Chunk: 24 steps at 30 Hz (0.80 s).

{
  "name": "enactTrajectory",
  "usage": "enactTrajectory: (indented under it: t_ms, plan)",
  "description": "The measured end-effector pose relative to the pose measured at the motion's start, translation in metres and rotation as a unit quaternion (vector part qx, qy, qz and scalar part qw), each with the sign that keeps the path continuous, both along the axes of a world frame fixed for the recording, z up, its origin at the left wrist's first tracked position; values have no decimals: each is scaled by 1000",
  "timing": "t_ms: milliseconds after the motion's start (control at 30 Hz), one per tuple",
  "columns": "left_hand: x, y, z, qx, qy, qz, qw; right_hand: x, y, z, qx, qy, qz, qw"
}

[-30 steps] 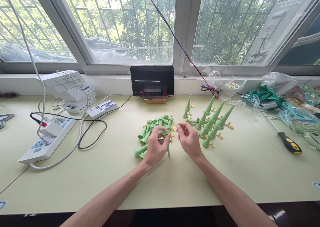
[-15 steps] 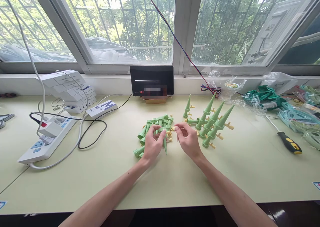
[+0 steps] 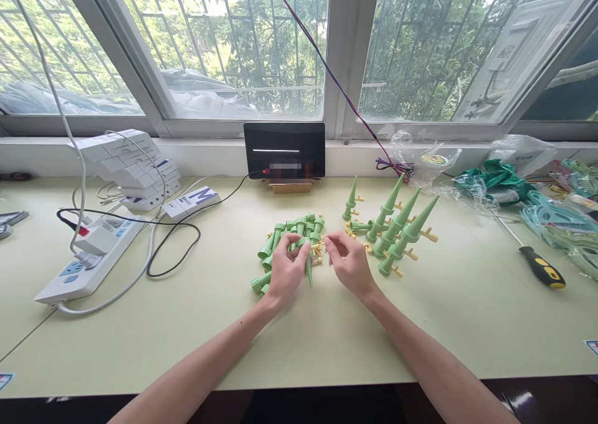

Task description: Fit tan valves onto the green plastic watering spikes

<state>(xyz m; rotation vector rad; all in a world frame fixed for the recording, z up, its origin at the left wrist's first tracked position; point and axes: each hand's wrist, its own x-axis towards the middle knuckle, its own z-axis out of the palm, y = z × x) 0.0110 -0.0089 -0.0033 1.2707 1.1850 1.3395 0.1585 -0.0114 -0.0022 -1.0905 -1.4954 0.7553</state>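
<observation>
Near the middle of the table, my left hand (image 3: pixel 287 265) is closed around a green plastic watering spike (image 3: pixel 309 273), whose tip points down toward me. Thumb and fingers of my right hand (image 3: pixel 349 261) pinch the end of a yellow valve (image 3: pixel 317 245) beside that spike; the fingers partly hide the contact. Behind and left of my left hand lies a pile of green spike bodies (image 3: pixel 268 244), with small yellow parts near it. To the right of my right hand, several spikes with yellow valves (image 3: pixel 404 231) stand tip up.
A black tablet (image 3: pixel 284 150) leans at the back by the window. On the left are a power strip (image 3: pixel 93 256), cables and stacked white boxes (image 3: pixel 126 162). At right lie a screwdriver (image 3: pixel 542 266), green plastic bags (image 3: pixel 495 181) and bagged light-blue items (image 3: pixel 551 225).
My right hand has shifted slightly left, bringing its fingertips closer to the spike in my left hand. The left hand keeps its hold, and the table items have stayed put.
</observation>
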Motion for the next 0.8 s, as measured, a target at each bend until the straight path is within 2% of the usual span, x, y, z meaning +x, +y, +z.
enactTrajectory:
  t_ms: [800]
  plan:
    - [0,-2,1,-5,16,2,1000,-2,2,-5,-4,-34,41,999]
